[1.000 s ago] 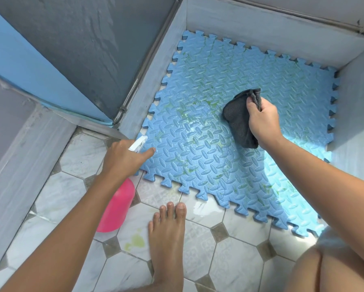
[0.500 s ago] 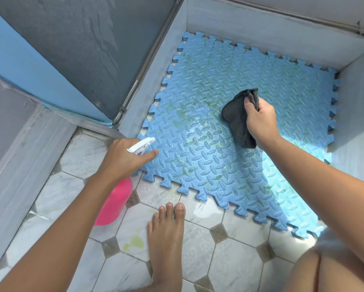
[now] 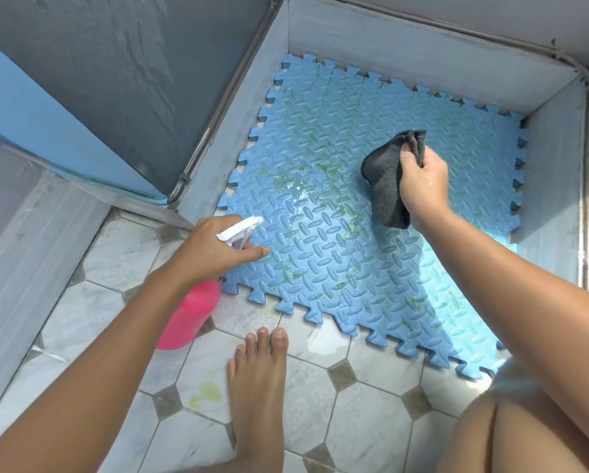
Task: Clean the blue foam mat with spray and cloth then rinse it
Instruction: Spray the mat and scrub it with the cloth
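The blue foam mat (image 3: 347,141) lies flat on the floor in a walled corner, with green smears and a wet patch near its left middle. My left hand (image 3: 207,249) grips a pink spray bottle (image 3: 189,317) by its white trigger head, nozzle pointing over the mat's near left edge, index finger stretched forward. My right hand (image 3: 421,184) holds a bunched dark grey cloth (image 3: 383,179) just above the mat's middle.
Grey walls (image 3: 405,49) box the mat in at the back, left and right. A tiled floor (image 3: 122,254) with a green spot lies in front. My bare foot (image 3: 257,387) stands just before the mat's front edge; a knee is at the lower right.
My left hand has lifted the spray bottle and moved it a little right, over the mat's edge. My right hand with the cloth has barely shifted.
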Motion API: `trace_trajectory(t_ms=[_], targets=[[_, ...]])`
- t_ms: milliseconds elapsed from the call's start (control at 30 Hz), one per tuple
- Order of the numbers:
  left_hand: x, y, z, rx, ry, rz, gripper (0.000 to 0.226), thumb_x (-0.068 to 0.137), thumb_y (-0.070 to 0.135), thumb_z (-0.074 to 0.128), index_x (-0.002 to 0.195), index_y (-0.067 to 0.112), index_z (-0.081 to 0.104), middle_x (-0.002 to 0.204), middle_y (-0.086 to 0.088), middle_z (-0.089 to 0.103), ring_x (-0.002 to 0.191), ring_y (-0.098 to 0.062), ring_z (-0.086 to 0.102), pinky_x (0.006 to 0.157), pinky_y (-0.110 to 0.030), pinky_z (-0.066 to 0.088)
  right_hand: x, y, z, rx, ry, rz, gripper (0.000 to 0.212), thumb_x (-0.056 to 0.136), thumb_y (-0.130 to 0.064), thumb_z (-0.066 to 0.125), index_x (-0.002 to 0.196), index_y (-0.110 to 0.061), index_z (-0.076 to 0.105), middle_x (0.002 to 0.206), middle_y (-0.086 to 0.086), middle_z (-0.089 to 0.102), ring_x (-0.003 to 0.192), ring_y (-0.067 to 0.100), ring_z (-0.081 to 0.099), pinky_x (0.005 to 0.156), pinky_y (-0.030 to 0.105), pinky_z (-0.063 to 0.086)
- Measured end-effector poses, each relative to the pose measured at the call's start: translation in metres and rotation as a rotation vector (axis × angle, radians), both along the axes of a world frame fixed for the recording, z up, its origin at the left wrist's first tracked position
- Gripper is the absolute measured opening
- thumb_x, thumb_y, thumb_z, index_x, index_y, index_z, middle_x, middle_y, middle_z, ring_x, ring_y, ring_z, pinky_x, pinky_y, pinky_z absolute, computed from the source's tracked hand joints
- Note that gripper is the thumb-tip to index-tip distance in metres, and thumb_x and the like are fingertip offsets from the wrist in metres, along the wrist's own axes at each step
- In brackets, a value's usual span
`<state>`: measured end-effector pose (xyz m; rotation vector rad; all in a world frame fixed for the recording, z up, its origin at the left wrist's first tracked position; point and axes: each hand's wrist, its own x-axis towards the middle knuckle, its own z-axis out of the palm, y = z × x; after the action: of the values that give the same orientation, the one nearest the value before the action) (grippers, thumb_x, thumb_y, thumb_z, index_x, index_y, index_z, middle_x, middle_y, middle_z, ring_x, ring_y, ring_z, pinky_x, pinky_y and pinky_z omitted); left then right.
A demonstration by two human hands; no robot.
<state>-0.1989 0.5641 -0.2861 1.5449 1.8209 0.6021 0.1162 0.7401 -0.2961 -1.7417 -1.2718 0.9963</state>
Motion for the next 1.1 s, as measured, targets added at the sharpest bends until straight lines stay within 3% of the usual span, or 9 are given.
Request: trace_trajectory(t_ms=[167, 367, 467, 567, 633, 767, 867, 1033, 1100], targets=[[-0.002, -0.002, -0.001, 0.043, -0.054, 0.073, 0.058, 0.079, 0.035, 0.088, 0.058, 0.01, 0.039, 0.051, 0.01, 0.034, 0.051, -0.008, 0.034, 0.056, -0.029, 0.032, -0.004, -0.003, 0.0, -0.018, 0.0, 0.007, 0.033, 0.095, -0.047, 0.052, 0.067, -0.03, 0.051, 0.072, -0.013, 0.051, 0.075, 0.014, 0.049, 0.074, 0.034, 0.044], [-0.001, 0.002, 0.003, -0.004, -0.069, 0.061, 0.045, 0.076, 0.037, 0.09, 0.075, 0.004, 0.059, 0.065, 0.002, 0.061, 0.057, -0.004, 0.046, 0.064, -0.029, 0.042, -0.004, -0.004, 0.0, -0.015, -0.004, 0.013, 0.031, 0.095, -0.049, 0.052, 0.073, -0.028, 0.053, 0.076, -0.009, 0.054, 0.075, 0.013, 0.051, 0.075, 0.034, 0.045], [0.001, 0.002, 0.003, -0.06, -0.112, 0.056, 0.041, 0.078, 0.035, 0.089, 0.065, 0.008, 0.061, 0.055, 0.01, 0.061, 0.052, 0.0, 0.05, 0.065, -0.028, 0.043, -0.004, -0.005, 0.001, -0.021, 0.002, 0.015, 0.031, 0.095, -0.049, 0.052, 0.072, -0.028, 0.052, 0.075, -0.01, 0.054, 0.074, 0.013, 0.05, 0.074, 0.034, 0.045], [0.003, -0.002, -0.005, -0.156, -0.131, 0.01, 0.059, 0.068, 0.054, 0.086, 0.056, 0.011, 0.048, 0.047, 0.0, 0.051, 0.048, -0.013, 0.048, 0.058, -0.03, 0.04, -0.003, -0.005, 0.004, -0.015, 0.014, 0.004, 0.03, 0.097, -0.046, 0.052, 0.073, -0.027, 0.053, 0.074, -0.01, 0.053, 0.073, 0.013, 0.05, 0.072, 0.033, 0.045], [0.005, -0.003, -0.005, -0.18, -0.107, -0.045, 0.062, 0.062, 0.061, 0.085, 0.06, 0.01, 0.05, 0.052, 0.001, 0.048, 0.051, -0.011, 0.045, 0.058, -0.03, 0.036, -0.003, -0.004, 0.004, -0.005, 0.011, -0.002, 0.029, 0.097, -0.046, 0.052, 0.074, -0.027, 0.053, 0.075, -0.011, 0.054, 0.073, 0.013, 0.05, 0.073, 0.034, 0.045], [0.004, -0.002, 0.0, -0.183, -0.164, -0.04, 0.05, 0.075, 0.042, 0.09, 0.06, 0.011, 0.053, 0.055, 0.0, 0.058, 0.052, -0.011, 0.049, 0.06, -0.029, 0.039, -0.003, -0.005, 0.003, -0.021, -0.006, 0.011, 0.029, 0.098, -0.046, 0.052, 0.075, -0.028, 0.054, 0.077, -0.011, 0.056, 0.076, 0.013, 0.053, 0.075, 0.034, 0.047], [0.001, -0.005, 0.0, -0.15, -0.168, -0.003, 0.059, 0.074, 0.043, 0.09, 0.056, 0.016, 0.04, 0.052, 0.0, 0.042, 0.052, -0.015, 0.041, 0.058, -0.03, 0.032, -0.005, -0.007, 0.001, -0.022, -0.009, 0.03, 0.03, 0.099, -0.044, 0.051, 0.075, -0.027, 0.054, 0.076, -0.011, 0.055, 0.075, 0.013, 0.051, 0.073, 0.033, 0.045], [-0.007, -0.007, 0.002, -0.254, -0.08, -0.214, 0.044, 0.07, 0.042, 0.094, 0.068, 0.013, 0.061, 0.06, 0.003, 0.052, 0.057, -0.005, 0.043, 0.059, -0.026, 0.035, -0.004, -0.005, -0.002, -0.022, 0.011, 0.018, 0.039, 0.095, -0.049, 0.052, 0.088, -0.011, 0.059, 0.078, -0.007, 0.056, 0.075, 0.012, 0.051, 0.073, 0.033, 0.045], [-0.015, -0.01, -0.004, -0.305, -0.072, -0.253, 0.047, 0.068, 0.046, 0.094, 0.068, 0.012, 0.06, 0.058, 0.007, 0.045, 0.057, -0.005, 0.038, 0.057, -0.026, 0.031, -0.003, -0.005, -0.002, -0.029, 0.011, 0.022, 0.039, 0.097, -0.047, 0.052, 0.091, -0.009, 0.06, 0.079, -0.006, 0.056, 0.075, 0.012, 0.052, 0.072, 0.033, 0.044]])
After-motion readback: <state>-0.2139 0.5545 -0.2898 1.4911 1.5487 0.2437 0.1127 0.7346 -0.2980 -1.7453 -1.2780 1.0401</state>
